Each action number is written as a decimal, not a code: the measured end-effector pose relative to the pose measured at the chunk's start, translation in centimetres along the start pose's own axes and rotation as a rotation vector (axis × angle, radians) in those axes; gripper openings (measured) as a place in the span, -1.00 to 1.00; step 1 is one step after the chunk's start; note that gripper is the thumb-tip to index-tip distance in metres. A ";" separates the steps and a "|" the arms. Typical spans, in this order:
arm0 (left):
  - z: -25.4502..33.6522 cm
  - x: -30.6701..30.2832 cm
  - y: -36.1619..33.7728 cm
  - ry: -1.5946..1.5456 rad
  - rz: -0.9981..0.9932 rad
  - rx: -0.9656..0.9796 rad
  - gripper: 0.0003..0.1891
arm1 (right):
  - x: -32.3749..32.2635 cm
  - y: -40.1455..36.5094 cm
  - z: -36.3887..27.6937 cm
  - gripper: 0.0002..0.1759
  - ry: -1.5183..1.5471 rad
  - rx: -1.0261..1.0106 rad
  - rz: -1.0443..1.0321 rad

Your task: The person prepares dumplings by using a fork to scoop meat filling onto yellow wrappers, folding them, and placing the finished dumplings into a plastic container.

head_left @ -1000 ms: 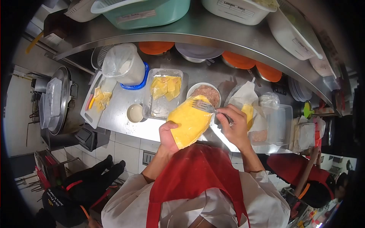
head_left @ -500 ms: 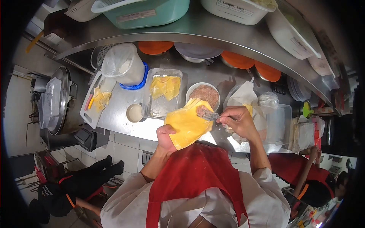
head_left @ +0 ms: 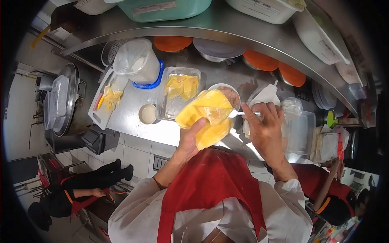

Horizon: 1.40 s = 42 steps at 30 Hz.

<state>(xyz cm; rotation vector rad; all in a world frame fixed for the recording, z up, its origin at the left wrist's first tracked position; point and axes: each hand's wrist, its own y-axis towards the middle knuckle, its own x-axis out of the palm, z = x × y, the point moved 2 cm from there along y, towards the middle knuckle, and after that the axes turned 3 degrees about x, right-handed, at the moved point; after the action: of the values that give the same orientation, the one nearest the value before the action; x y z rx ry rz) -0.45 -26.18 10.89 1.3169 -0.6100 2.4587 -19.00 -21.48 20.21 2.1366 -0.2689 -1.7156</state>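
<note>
Now the top yellow sheet (head_left: 210, 106) has folded over in your left hand's (head_left: 189, 140) grip, seemingly covering the filling; your right hand (head_left: 267, 128) grips 1 fork (head_left: 242, 114), meat bowl (head_left: 221, 84) beyond both.

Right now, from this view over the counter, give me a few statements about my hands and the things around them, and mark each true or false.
The left hand holds yellow sheets. True.
The right hand holds nothing. False: it grips a metal utensil.
The white bowl contains pinkish minced filling. True.
The cutting board lies right of the metal tray. False: it lies left of it.
The apron is green. False: it is red.
Yellow pieces lie in the metal tray. True.
</note>
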 end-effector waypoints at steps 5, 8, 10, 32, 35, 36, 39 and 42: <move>0.3 2.0 1.1 0.395 0.094 0.116 -0.43 | -0.5 0.2 -1.4 -0.53 -0.142 -0.005 -0.065; 0.0 2.2 1.6 0.428 0.144 0.160 -0.49 | -0.6 0.6 -2.1 -0.53 -0.183 0.013 -0.110; -0.2 2.2 1.8 0.400 0.197 0.150 -0.51 | -0.3 0.8 -2.2 -0.54 -0.204 0.027 -0.140; -0.1 -9.7 -0.8 0.462 0.104 -0.045 -0.47 | 12.4 4.2 -5.7 -0.71 0.454 0.052 -0.556; -0.2 -12.6 -1.1 -0.189 0.139 -0.155 -0.48 | 15.1 4.3 -5.9 -0.74 0.516 0.001 -0.632; 0.1 -13.2 -1.1 -0.269 0.174 -0.112 -0.48 | 15.5 4.6 -6.2 -0.74 0.544 -0.017 -0.642; 0.8 -14.4 -1.1 -0.345 0.302 0.005 -0.46 | 15.7 6.7 -6.6 -0.74 0.598 -0.066 -0.712; 1.8 -15.2 -1.4 -0.193 0.415 0.091 -0.43 | 17.2 9.1 -5.7 -0.75 0.701 -0.029 -0.755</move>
<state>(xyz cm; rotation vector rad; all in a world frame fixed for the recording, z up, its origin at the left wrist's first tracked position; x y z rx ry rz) 9.72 -26.57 -0.69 1.6154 -0.9081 2.7259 -8.63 -35.32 9.57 2.8440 0.8374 -1.0993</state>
